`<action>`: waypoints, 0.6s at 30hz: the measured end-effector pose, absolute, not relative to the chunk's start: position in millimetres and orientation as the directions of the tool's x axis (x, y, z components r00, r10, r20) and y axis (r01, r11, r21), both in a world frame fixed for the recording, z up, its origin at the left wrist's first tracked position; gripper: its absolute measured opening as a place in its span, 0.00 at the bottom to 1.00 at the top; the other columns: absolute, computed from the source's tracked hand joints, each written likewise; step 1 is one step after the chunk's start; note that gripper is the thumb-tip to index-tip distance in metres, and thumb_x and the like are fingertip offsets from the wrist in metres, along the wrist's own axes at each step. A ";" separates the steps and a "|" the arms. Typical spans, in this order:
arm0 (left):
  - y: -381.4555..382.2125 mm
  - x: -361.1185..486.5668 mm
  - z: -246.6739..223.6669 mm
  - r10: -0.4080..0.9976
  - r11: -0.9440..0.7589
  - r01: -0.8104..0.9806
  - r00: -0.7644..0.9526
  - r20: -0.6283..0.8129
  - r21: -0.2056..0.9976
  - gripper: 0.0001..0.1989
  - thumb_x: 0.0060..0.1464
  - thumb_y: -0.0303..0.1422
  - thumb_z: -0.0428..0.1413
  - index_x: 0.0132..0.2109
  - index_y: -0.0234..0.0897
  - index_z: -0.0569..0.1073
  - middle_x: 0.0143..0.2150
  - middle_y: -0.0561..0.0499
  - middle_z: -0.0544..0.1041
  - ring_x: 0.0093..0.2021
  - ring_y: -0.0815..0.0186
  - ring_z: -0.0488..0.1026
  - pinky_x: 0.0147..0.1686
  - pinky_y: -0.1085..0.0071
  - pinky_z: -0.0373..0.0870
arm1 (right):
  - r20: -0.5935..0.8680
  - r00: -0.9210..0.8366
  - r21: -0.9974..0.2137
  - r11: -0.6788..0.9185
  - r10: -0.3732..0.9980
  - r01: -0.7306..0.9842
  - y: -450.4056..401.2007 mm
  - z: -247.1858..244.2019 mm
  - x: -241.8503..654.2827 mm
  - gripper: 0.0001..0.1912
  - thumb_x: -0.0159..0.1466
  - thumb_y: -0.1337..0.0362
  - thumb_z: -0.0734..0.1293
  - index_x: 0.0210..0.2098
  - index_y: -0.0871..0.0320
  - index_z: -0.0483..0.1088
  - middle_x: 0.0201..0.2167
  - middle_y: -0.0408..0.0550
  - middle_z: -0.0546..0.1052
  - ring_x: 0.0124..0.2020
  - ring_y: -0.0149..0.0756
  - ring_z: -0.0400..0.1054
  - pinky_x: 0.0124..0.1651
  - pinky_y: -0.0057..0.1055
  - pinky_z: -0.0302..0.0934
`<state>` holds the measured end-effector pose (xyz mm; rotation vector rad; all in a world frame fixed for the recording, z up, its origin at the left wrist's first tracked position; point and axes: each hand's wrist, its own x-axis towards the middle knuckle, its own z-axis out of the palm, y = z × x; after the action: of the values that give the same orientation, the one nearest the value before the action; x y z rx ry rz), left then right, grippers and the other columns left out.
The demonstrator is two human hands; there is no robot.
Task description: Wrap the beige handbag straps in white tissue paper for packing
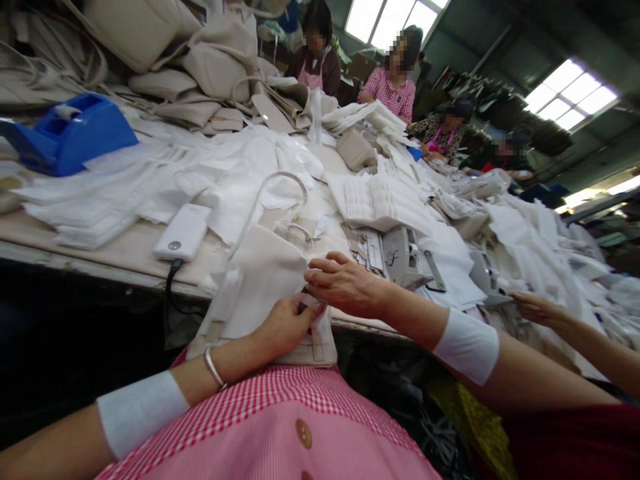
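Observation:
A beige handbag [265,277] lies tilted across the table's front edge and my lap, its thin curved handle reaching up onto the table. White sheet material lies against its left side. My left hand [287,325] is closed at the bag's right side, thumb and fingers pinched together on it. Just above, my right hand [347,285] meets the bag's edge with bent fingers close to my left thumb. Whatever small piece sits between the right fingertips is hidden. Both forearms wear white bands, and a bracelet [215,368] circles the left wrist.
Near the edge lies a white power bank [183,231] with a black cable. A blue tape dispenser [75,137] stands left, a grey one [405,257] right. White sheets [385,200] and beige bags [215,67] pile behind. A co-worker's hand [537,310] reaches in at right; several people sit beyond.

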<state>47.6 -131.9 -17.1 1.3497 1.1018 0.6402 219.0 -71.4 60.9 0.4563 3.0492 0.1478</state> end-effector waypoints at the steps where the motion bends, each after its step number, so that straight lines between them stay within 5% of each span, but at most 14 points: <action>1: -132.3 47.4 -17.0 0.882 0.173 0.227 0.397 -0.253 0.959 0.20 0.56 0.48 0.51 0.27 0.36 0.72 0.23 0.53 0.73 0.27 0.65 0.69 0.29 0.70 0.63 | -0.035 -0.959 0.102 0.955 0.282 0.277 -71.5 59.6 219.2 0.08 0.67 0.67 0.63 0.43 0.60 0.72 0.49 0.53 0.73 0.58 0.45 0.57 0.56 0.43 0.52; 6: -134.0 47.3 -14.6 0.874 0.150 0.266 0.414 -0.253 0.952 0.21 0.56 0.48 0.51 0.24 0.36 0.70 0.23 0.53 0.73 0.27 0.65 0.69 0.29 0.70 0.63 | -0.032 -0.972 0.044 0.972 0.233 0.232 -69.4 55.0 223.2 0.08 0.68 0.65 0.62 0.37 0.59 0.73 0.41 0.49 0.75 0.56 0.41 0.59 0.57 0.41 0.52; 13: -132.7 42.3 -7.3 0.846 0.219 0.196 0.450 -0.287 0.956 0.22 0.57 0.49 0.49 0.28 0.36 0.72 0.22 0.53 0.73 0.23 0.67 0.65 0.27 0.70 0.63 | 0.228 -0.940 0.157 0.943 0.253 0.292 -86.7 41.3 237.4 0.13 0.67 0.69 0.61 0.49 0.61 0.70 0.53 0.51 0.73 0.60 0.44 0.57 0.64 0.47 0.46; 18: -134.0 40.3 -5.2 0.831 0.211 0.198 0.478 -0.282 0.957 0.22 0.57 0.50 0.50 0.30 0.35 0.73 0.21 0.53 0.71 0.23 0.67 0.64 0.24 0.71 0.61 | 0.193 -0.939 0.130 0.941 0.285 0.312 -89.4 36.8 234.3 0.12 0.68 0.68 0.61 0.49 0.57 0.70 0.52 0.49 0.74 0.58 0.42 0.60 0.64 0.47 0.45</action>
<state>40.3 -134.0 -5.2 1.3174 1.0190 0.5669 234.3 -89.4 36.8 0.5057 3.2643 0.2648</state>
